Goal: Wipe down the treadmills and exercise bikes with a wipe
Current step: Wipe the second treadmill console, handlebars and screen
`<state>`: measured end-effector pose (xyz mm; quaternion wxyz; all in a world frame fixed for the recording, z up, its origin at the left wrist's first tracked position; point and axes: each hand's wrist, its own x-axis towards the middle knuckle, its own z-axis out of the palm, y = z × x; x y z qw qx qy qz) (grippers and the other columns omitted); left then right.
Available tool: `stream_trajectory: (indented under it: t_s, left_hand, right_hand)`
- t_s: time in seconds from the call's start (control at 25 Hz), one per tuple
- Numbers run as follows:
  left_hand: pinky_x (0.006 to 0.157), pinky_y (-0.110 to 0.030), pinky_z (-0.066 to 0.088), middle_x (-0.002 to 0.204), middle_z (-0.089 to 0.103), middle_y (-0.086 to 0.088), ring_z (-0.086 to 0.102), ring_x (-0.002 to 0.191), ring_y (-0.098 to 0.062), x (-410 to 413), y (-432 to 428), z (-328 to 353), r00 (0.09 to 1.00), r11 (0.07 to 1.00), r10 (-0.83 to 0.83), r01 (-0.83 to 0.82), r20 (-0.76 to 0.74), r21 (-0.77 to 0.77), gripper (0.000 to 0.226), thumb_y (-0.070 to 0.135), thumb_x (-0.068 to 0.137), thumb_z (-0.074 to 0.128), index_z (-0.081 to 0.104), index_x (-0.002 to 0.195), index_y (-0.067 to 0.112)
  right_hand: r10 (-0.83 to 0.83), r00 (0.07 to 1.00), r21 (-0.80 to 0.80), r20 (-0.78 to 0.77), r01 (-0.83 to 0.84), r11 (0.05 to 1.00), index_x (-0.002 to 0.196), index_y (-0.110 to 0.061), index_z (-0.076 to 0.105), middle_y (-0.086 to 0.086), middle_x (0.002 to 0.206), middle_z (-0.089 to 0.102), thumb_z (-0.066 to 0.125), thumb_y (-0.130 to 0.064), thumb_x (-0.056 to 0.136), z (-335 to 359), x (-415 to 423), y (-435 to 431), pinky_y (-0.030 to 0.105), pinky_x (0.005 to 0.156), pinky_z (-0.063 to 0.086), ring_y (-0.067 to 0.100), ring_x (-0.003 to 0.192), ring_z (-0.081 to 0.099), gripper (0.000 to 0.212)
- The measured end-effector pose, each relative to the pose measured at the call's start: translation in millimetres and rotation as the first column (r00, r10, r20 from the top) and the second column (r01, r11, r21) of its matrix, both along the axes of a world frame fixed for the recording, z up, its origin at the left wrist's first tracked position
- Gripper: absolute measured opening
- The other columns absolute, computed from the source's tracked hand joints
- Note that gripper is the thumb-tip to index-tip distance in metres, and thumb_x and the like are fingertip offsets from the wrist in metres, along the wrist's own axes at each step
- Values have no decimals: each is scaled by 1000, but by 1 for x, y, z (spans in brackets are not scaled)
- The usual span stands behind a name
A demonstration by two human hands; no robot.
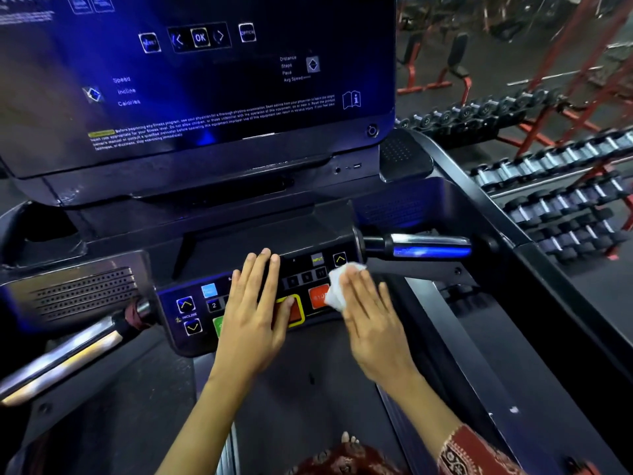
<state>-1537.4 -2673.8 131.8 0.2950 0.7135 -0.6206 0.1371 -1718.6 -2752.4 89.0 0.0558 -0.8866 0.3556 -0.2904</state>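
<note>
White wipe [337, 286], crumpled, lies pressed under the straight, released fingers of the right hand [371, 320] at centre right of the frame. It sits on the button panel [191, 313] of a treadmill [239, 214] and covers part of the red STOP key [318, 296]. The left hand [253, 313], flat and holding nothing, rests on the middle of the panel over a yellow-edged red button.

The step in hand appears to be cleaning the keypad. The next pass likely calls for the left hand to lift clear so the wipe can sweep leftward, with light pressure on the keys. The chrome grip [428, 248] at right and the screen [205, 80] above seem yet to come.

Legible on the screen: "OK", "Speed", "Incline", "Calories", "Distance", "Steps", "Pace", "Avg Speed". On the panel: "INCLINE", "INPUT", "2". The small warning text is mostly too blurred to read.

Dumbbell racks [555, 186] fill the right edge.
</note>
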Motion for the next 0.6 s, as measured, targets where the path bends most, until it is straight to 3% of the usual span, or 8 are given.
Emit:
stream_trajectory:
  t_s: [0.08,0.16,0.32,0.48,0.6]
  left_hand:
    - [119,-37,9,148,36,-19,24,141,-31,0,1,0,1000,1000,1,-1,2,7,56,33,97,41,38,141,-2]
    - [119,-35,8,148,35,-18,24,141,-30,2,2,1,1000,1000,-10,10,9,22,57,33,97,41,37,141,-2]
    - [118,-34,10,151,32,-16,22,142,-28,10,8,2,997,997,-45,41,68,66,57,31,95,42,36,142,0]
    - [118,-37,14,154,28,-12,19,144,-26,21,35,-5,999,997,-6,2,47,82,57,33,96,41,34,144,3]
    - [119,-36,11,155,25,-11,17,145,-26,35,61,-15,998,995,30,-35,46,96,57,35,98,38,31,145,4]
  right_hand:
    - [-110,990,136,87,98,986,151,-7,18,6,159,12,25,-22,104,17,20,-8,34,121,4,18,148,6,49]
    - [-77,989,209,124,49,977,152,-8,14,4,160,7,26,-21,104,32,44,-2,33,121,1,18,149,1,51]
    - [132,991,82,-9,-130,988,151,-12,21,0,160,14,32,-17,102,12,31,21,34,120,10,15,148,12,51]
    - [74,994,236,77,-90,968,152,-15,18,-5,161,9,19,-28,106,8,23,42,29,120,5,14,148,9,48]
    - [199,979,179,53,-205,962,151,-12,20,1,160,16,25,-24,105,15,57,66,31,120,7,16,148,11,47]
